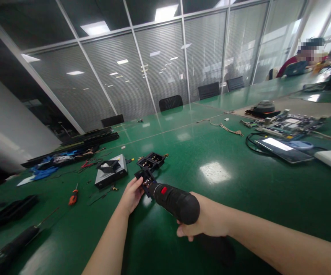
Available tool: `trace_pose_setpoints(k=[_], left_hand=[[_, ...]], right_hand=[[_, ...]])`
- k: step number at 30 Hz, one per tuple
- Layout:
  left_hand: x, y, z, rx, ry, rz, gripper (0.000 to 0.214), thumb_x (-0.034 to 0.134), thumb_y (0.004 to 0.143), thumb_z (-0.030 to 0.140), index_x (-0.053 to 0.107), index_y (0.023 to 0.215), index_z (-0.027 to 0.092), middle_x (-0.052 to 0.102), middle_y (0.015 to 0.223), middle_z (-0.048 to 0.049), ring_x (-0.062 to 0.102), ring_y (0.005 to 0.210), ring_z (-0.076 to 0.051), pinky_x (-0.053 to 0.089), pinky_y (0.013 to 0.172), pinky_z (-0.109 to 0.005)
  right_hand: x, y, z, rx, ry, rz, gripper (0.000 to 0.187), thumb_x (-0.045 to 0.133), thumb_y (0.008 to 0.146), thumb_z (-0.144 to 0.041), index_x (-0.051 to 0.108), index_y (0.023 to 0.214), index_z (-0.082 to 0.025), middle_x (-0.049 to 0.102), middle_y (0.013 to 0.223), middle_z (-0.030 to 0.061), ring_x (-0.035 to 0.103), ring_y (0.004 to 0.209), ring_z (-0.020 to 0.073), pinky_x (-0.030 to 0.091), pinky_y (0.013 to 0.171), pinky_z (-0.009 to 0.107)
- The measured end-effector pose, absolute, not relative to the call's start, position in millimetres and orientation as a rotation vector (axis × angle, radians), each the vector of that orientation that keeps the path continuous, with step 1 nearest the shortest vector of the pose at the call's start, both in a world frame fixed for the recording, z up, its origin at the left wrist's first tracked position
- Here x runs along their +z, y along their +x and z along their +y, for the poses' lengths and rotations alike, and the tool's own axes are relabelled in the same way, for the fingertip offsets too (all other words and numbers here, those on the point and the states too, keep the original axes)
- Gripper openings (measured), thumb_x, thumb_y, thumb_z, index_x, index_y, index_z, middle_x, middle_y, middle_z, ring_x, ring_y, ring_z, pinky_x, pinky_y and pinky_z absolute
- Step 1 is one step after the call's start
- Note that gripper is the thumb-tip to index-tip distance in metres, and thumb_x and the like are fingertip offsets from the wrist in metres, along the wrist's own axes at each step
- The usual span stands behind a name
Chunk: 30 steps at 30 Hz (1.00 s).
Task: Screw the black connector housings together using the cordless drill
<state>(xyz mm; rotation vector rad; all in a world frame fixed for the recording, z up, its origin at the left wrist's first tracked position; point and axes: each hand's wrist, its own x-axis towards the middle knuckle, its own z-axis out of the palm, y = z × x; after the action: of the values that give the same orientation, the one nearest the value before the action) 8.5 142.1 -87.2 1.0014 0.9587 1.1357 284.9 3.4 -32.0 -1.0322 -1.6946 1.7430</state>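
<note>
Green matting covered the long table (240, 198). An orange-handled screwdriver (73, 197) lay far left. The left hand (131, 195) pinched a small black plastic connector block (144, 179) near the centre. The right hand (204, 221) was wrapped tight around a black electric screwdriver (174, 200), its tip on that block.

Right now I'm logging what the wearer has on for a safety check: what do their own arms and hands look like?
Both forearms are bare as far as the picture shows, with no sleeve in view. The left hand and the right hand wear no gloves. No watch, ring or wristband shows, and no cables or markings run along either arm.
</note>
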Motion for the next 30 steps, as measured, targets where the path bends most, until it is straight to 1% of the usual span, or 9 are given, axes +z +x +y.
trace_pose_setpoints(k=[6,13,25,30], left_hand=[[-89.5,8.8,142.1,1.150,0.997,0.965,0.044,0.099,0.070,0.041,0.080,0.101,0.016,0.082,0.093,-0.0085,0.075,0.082,-0.021,0.057,0.080,-0.032],[-90.9,9.8,141.3,1.152,1.009,0.962,0.044,0.098,0.071,0.042,0.080,0.102,0.016,0.082,0.096,-0.0099,0.075,0.086,-0.023,0.057,0.082,-0.033],[-90.4,10.0,141.4,1.156,1.016,0.931,0.044,0.096,0.074,0.040,0.081,0.106,0.015,0.082,0.096,-0.0107,0.075,0.086,-0.023,0.058,0.084,-0.034],[-93.7,8.5,143.3,1.148,0.999,0.936,0.046,0.097,0.073,0.040,0.081,0.107,0.014,0.082,0.098,-0.0105,0.075,0.088,-0.023,0.057,0.084,-0.033]], right_hand=[[-24.8,284.3,0.1,1.760,-1.080,-1.680,0.027,0.087,0.071,-0.024,0.062,0.078,-0.016,0.067,0.064,-0.0010,0.068,0.060,0.0151,0.050,0.056,0.022],[-27.9,284.4,-0.4,1.756,-1.029,-1.662,0.029,0.088,0.071,-0.024,0.061,0.079,-0.016,0.067,0.072,-0.0005,0.070,0.062,0.0156,0.052,0.055,0.022],[-27.3,285.5,-0.8,1.756,-1.042,-1.668,0.028,0.087,0.071,-0.024,0.062,0.080,-0.015,0.067,0.073,0.0008,0.069,0.062,0.0164,0.052,0.056,0.024],[-29.7,284.9,0.3,1.742,-1.023,-1.677,0.028,0.086,0.071,-0.025,0.060,0.079,-0.016,0.066,0.069,-0.0004,0.068,0.060,0.0155,0.051,0.055,0.023]])
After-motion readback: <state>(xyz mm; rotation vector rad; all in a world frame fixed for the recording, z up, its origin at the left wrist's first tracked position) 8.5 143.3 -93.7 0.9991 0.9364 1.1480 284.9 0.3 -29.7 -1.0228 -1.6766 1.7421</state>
